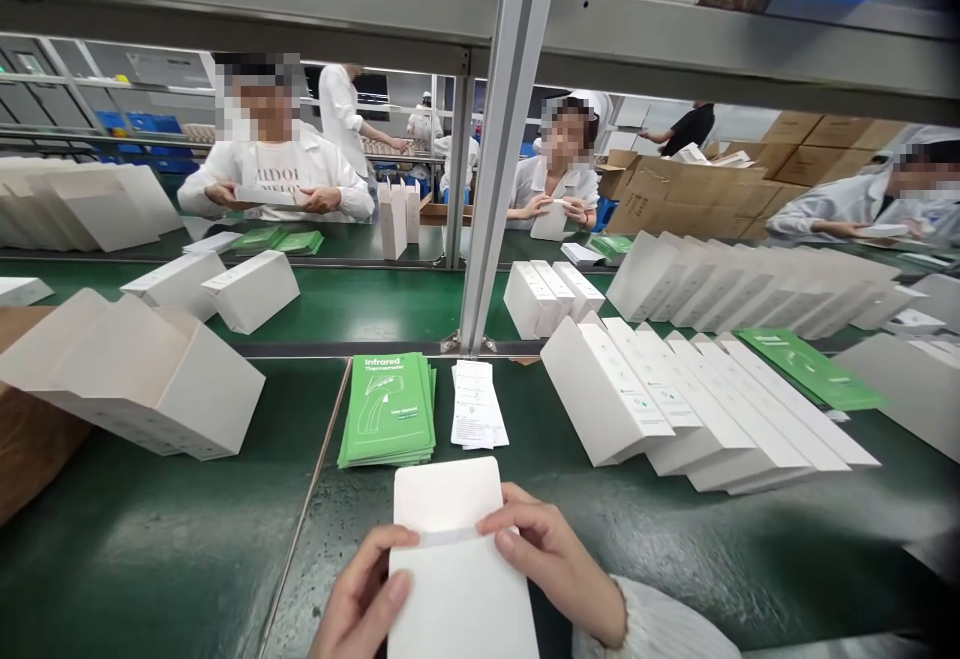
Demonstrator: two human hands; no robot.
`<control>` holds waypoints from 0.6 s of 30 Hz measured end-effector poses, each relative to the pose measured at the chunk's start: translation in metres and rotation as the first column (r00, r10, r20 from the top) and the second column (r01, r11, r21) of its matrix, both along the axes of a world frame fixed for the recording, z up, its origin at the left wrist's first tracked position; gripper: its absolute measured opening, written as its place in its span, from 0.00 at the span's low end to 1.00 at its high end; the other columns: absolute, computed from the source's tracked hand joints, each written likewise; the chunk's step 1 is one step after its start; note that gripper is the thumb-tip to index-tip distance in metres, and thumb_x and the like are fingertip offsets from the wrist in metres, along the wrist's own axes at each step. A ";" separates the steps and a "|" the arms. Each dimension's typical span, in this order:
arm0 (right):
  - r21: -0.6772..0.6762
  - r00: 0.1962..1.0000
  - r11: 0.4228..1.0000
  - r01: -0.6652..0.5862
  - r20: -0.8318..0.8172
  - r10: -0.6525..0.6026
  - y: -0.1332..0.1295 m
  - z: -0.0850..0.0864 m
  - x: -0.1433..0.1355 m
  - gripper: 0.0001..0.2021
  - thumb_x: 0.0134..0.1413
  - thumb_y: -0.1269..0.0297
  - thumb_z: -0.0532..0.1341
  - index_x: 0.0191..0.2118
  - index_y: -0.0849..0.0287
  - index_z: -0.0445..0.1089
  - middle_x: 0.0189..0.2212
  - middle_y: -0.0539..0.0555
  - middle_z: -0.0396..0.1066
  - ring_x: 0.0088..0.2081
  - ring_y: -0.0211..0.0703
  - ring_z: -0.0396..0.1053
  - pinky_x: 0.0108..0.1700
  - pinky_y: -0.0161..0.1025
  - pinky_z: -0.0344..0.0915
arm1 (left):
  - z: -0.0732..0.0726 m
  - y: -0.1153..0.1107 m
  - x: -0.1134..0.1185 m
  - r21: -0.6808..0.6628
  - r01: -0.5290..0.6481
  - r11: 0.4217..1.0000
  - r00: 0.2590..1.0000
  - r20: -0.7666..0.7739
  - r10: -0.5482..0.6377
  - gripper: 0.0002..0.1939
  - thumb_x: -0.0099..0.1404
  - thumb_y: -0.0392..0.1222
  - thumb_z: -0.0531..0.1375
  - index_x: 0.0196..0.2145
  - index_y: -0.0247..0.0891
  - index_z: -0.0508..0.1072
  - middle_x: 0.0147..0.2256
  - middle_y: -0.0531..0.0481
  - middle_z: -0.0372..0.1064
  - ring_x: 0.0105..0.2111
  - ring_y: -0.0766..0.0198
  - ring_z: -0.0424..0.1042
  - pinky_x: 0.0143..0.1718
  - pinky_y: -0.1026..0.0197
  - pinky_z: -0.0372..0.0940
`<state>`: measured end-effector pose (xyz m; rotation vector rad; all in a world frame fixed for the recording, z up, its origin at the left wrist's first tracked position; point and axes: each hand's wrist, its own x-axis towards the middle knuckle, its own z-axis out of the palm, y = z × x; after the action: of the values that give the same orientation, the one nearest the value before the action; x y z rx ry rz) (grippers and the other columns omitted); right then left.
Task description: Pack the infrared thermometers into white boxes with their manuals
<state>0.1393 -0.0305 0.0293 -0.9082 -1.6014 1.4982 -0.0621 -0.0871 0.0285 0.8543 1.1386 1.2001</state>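
Observation:
A white cardboard box (461, 599) with its end flap raised is held upright at the bottom centre, between my two hands. My left hand (364, 589) grips its left edge, thumb on the front face and fingertip by the flap's fold. On the other side, my right hand (551, 554) has its fingers at the fold and upper right edge. Just beyond the box lie a stack of green Infrared Thermometer manuals (390, 409) and a small pile of white printed leaflets (478, 404).
White boxes (637, 389) lean in a row at right, with a green booklet (806, 367) behind. Open boxes (172, 369) stand at left. A metal post (499, 159) rises at centre. Across the green belt (360, 299), co-workers (274, 164) handle boxes.

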 end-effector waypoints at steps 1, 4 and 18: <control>0.006 1.000 1.000 -0.020 0.011 0.020 0.001 0.000 0.000 0.11 0.51 0.57 0.57 0.31 0.57 0.73 0.38 0.56 0.64 0.39 0.42 0.64 0.40 0.39 0.59 | -0.001 0.003 -0.004 0.030 0.013 0.999 0.999 -0.032 -0.012 0.08 0.54 0.47 0.59 0.30 0.42 0.72 0.37 0.53 0.67 0.36 0.65 0.65 0.36 0.68 0.59; 0.020 0.999 0.999 0.030 -0.016 -0.030 -0.001 -0.006 -0.003 0.08 0.50 0.59 0.59 0.30 0.57 0.71 0.34 0.54 0.64 0.36 0.40 0.64 0.36 0.37 0.59 | -0.007 0.007 -0.010 0.106 0.035 0.994 0.998 -0.047 -0.030 0.04 0.53 0.43 0.60 0.28 0.42 0.72 0.44 0.52 0.63 0.41 0.63 0.65 0.39 0.67 0.59; 0.014 0.998 0.999 0.039 0.045 -0.040 -0.005 0.016 -0.006 0.04 0.47 0.66 0.61 0.30 0.59 0.66 0.35 0.56 0.68 0.40 0.44 0.67 0.41 0.41 0.63 | 0.010 0.017 -0.020 0.214 0.245 0.945 0.914 -0.375 -0.152 0.05 0.57 0.41 0.57 0.26 0.39 0.69 0.34 0.47 0.68 0.41 0.58 0.68 0.43 0.57 0.62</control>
<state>0.1335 -0.0354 0.0455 -0.9675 -1.6143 1.4480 -0.0817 -0.0705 0.0382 1.3987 1.1587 1.0603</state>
